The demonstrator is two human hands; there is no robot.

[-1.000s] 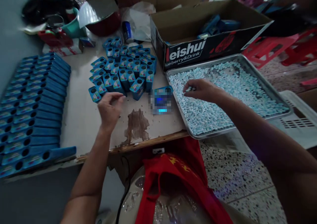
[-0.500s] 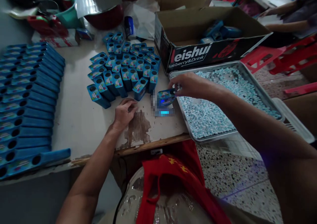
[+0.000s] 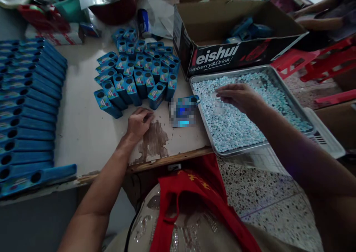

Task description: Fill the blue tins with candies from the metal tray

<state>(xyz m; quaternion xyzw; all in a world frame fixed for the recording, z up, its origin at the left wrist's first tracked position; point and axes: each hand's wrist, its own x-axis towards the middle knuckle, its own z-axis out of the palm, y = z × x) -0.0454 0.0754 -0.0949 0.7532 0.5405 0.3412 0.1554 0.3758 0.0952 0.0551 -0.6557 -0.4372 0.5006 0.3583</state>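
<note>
My right hand (image 3: pixel 236 96) hovers over a metal tray (image 3: pixel 215 148) of small pale blue and white pellets (image 3: pixel 230 126). Its fingers are pressed together, and whatever they may hold is too small to see. On the worn tabletop rests my left hand (image 3: pixel 139 123), fingers curled, with their inner side hidden. Between the hands, a blue box (image 3: pixel 190 100) sits by a small device with a lit display (image 3: pixel 183 123); pixelation covers much of both. Just beyond my left hand stand several blue boxes (image 3: pixel 157 94) with dark round holes in their tops.
Rows of similar blue boxes (image 3: pixel 30 133) fill the table's left side. Behind the tray is a cardboard carton (image 3: pixel 217 61) with a few blue packs inside. A blue can (image 3: pixel 144 22) and a bowl (image 3: pixel 114 10) stand at the back. Another person's arm (image 3: pixel 319 22) shows at upper right.
My right hand has let go of the blue box by the lit device and moved right, over the pellets. My left hand stays in place; the view has shifted slightly.
</note>
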